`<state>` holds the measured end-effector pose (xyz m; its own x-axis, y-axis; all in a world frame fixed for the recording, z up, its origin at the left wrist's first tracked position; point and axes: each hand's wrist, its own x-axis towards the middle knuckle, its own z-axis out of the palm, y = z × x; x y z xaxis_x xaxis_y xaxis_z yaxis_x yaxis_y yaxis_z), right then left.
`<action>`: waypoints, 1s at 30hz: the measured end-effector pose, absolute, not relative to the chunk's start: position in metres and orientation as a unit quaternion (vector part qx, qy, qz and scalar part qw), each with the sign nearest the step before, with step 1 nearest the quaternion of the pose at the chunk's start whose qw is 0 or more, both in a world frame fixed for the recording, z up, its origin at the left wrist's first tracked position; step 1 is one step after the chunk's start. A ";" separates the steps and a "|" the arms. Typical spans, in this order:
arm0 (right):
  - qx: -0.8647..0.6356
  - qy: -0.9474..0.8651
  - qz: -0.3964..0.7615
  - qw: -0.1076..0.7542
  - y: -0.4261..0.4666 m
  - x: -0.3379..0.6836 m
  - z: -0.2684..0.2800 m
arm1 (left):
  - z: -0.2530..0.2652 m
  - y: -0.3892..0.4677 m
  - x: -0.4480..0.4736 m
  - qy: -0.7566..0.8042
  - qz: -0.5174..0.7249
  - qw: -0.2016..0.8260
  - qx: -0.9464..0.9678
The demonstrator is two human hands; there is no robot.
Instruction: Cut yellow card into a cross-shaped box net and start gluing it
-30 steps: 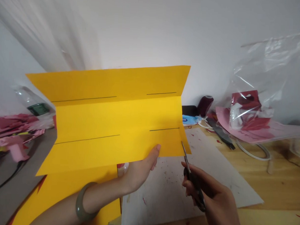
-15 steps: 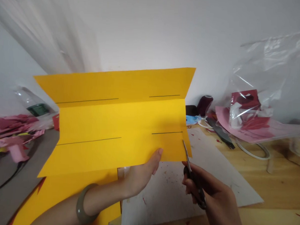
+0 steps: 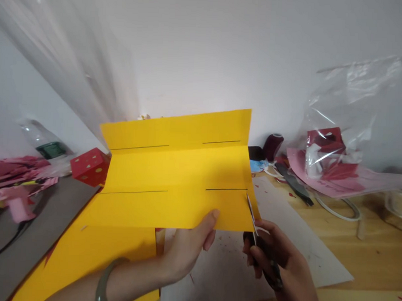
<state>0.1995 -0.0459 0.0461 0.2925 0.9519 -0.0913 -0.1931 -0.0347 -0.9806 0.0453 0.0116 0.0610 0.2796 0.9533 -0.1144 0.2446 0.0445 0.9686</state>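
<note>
A creased yellow card sheet point(image 3: 176, 167) with several black pencil or pen lines is held up in front of me. My left hand point(image 3: 193, 248) pinches its lower edge, thumb on the near face and fingers behind. In my right hand point(image 3: 283, 256) is a pair of scissors point(image 3: 271, 273) with black handles. Their blades lie along the card's lower right part, the tip just under the lower right line. A narrow strip at the right edge stands partly apart from the sheet along the blades. The fingers behind the card are hidden.
Beneath lie another yellow sheet point(image 3: 116, 253) and a white board point(image 3: 222, 275) with scraps. At left are a red box point(image 3: 90, 165), pink glue gun point(image 3: 19, 202) and bottle point(image 3: 48, 139). At right lie a grey cutter point(image 3: 294, 183), pink paper point(image 3: 369, 180) and a clear bag point(image 3: 343, 103).
The yellow card has come down slightly and its left side has swung inward, uncovering more of the red box. Both hands and the scissors have moved slightly lower.
</note>
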 end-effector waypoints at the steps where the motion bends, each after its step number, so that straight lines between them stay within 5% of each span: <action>1: -0.529 -0.349 0.478 0.608 -0.046 0.197 0.048 | 0.059 0.011 0.046 0.490 0.345 0.530 0.601; 30: -0.546 -0.337 0.438 0.629 -0.043 0.190 0.052 | 0.056 0.006 0.042 0.519 0.336 0.474 0.627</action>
